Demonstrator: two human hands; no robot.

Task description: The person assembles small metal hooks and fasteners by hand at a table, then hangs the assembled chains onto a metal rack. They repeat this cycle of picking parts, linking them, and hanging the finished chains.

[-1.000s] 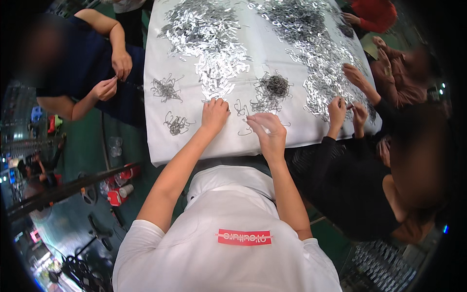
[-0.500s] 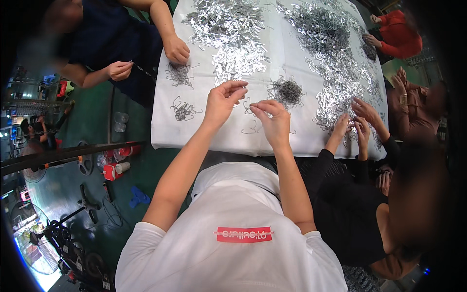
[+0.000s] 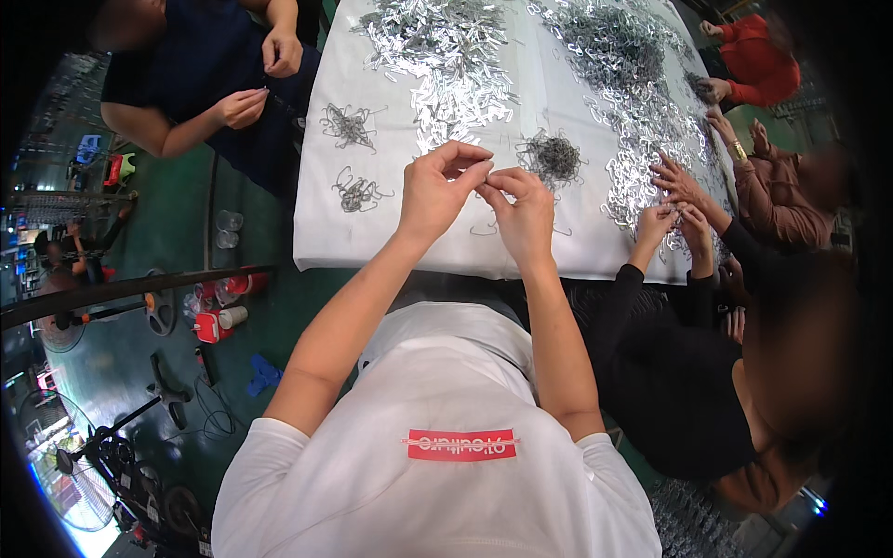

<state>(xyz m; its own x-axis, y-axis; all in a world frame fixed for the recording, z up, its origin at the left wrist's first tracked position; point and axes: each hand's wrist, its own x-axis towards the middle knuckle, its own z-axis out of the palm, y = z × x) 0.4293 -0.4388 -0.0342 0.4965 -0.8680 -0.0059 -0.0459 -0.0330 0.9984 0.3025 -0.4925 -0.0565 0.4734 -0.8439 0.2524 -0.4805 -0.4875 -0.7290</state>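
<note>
Above the near part of the white-covered table, my left hand (image 3: pixel 435 193) and my right hand (image 3: pixel 523 216) meet at their fingertips. Both are closed in a pinch; whatever is between the fingers is too small to make out. Just beyond them lies a heap of shiny flat metal pieces (image 3: pixel 456 98). A tangle of dark wire hooks (image 3: pixel 553 158) sits right behind my right hand. Left of my left hand are two small clusters of bent wire hooks, one farther (image 3: pixel 348 126) and one nearer (image 3: pixel 357 193). A few loose wires lie under my right wrist.
A second heap of metal pieces (image 3: pixel 642 153) spreads over the table's right side, where co-workers' hands (image 3: pixel 684 186) work. At the far left a person in dark blue (image 3: pixel 200 79) holds both hands together. A standing fan (image 3: pixel 70 456) and a red container (image 3: pixel 212 325) are on the green floor.
My hands were apart and are now joined at the fingertips, the right one having moved up and left. The left co-worker's hand has left the wire cluster and moved toward their other hand.
</note>
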